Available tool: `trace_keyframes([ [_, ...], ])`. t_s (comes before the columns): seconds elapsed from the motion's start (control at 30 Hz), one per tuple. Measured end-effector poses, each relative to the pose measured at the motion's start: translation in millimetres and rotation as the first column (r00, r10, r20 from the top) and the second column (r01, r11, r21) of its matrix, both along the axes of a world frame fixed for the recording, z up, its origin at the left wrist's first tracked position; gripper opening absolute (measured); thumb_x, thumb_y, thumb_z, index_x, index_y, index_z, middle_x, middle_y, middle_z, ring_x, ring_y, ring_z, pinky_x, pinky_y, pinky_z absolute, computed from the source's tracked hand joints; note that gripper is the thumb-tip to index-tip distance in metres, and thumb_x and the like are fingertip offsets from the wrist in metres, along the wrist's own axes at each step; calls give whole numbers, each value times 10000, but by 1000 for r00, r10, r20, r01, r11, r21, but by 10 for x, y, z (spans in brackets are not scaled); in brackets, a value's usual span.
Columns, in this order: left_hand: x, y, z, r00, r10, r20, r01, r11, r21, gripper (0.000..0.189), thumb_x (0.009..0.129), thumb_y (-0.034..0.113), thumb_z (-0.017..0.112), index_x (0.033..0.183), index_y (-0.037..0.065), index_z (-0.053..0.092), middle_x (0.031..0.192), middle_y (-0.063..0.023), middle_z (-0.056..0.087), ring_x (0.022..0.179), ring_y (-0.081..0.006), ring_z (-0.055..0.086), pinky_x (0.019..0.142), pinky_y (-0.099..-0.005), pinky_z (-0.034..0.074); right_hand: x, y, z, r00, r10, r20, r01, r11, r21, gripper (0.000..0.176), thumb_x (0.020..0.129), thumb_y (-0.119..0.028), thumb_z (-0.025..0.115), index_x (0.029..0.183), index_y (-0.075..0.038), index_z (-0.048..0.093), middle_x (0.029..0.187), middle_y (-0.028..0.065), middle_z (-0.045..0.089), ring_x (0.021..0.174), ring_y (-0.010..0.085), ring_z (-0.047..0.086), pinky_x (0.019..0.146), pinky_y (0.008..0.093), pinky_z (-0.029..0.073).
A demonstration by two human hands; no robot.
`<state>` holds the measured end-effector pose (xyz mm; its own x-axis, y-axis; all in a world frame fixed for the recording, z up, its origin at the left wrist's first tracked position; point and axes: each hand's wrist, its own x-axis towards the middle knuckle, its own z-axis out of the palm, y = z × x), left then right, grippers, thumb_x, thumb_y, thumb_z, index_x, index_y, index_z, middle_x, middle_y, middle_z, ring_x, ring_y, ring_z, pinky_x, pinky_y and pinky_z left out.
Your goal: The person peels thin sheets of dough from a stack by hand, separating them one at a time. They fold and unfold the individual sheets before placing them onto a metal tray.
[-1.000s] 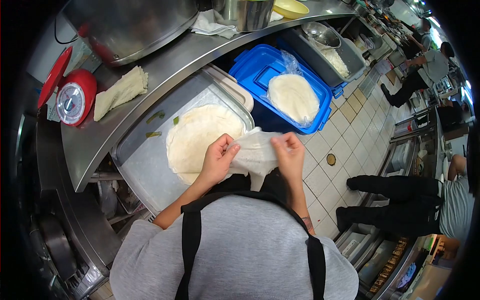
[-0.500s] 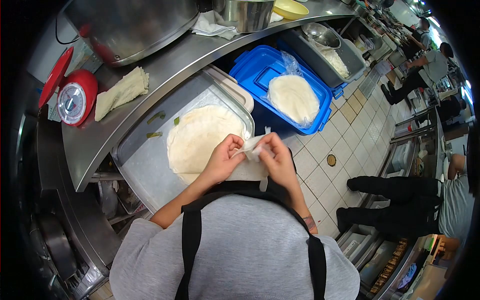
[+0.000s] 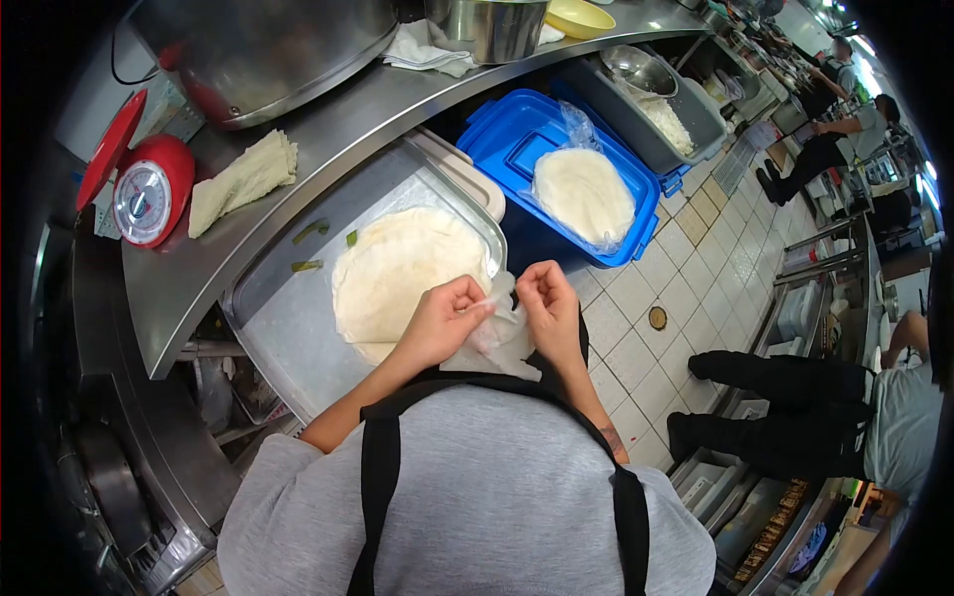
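Observation:
Thin, whitish translucent plastic (image 3: 497, 350) hangs in front of my apron. My left hand (image 3: 443, 320) pinches its left part between thumb and fingers. My right hand (image 3: 549, 306) has its fingers closed together at the plastic's upper right; what lies between those fingertips is too small to make out. Just beyond my left hand, a flat round of pale dough (image 3: 402, 273) lies on a metal tray (image 3: 278, 318). Small green pieces (image 3: 308, 266) rest on the same tray.
A blue lid (image 3: 512, 129) carries plastic-wrapped dough (image 3: 584, 197). Behind it stands a grey bin (image 3: 696, 119) with a metal bowl (image 3: 639, 72). The steel counter (image 3: 348, 114) holds a red scale (image 3: 154, 194) and a folded cloth (image 3: 243, 184). Several people are at the right.
My right hand has shifted slightly up and right, its fingers drawn closer together. The plastic now hangs lower and more spread. A person at the right has moved an arm.

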<state>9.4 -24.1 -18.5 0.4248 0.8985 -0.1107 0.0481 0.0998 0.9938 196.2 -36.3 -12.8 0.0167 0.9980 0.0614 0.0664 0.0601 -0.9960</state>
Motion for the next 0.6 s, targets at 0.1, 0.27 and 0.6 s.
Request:
trace_keyframes([
  [0.1,12,31,-38,985,147,86,-136,983,-119,64,937,86,550,910,37,520,676,-11,583,617,-31,522,518,-201,412,-4,-21,44,988,128,85,-136,987,89,236,828,-152,692,924,-7,533,749,19,567,669,95,529,629,244,440],
  [0.27,18,37,12,945,216,245,-185,972,-144,60,972,82,489,935,38,506,707,-31,611,630,-38,553,533,-208,429,-77,-61,169,905,165,393,-207,976,67,297,784,-202,741,929,7,588,729,102,630,639,148,591,612,284,469],
  [0.6,32,-20,44,979,173,103,-179,983,49,132,827,12,645,862,33,520,785,-16,617,708,-52,561,615,-210,450,16,-23,8,993,-35,117,34,999,8,144,858,-123,662,788,-23,586,692,-31,573,656,43,492,588,217,406],
])
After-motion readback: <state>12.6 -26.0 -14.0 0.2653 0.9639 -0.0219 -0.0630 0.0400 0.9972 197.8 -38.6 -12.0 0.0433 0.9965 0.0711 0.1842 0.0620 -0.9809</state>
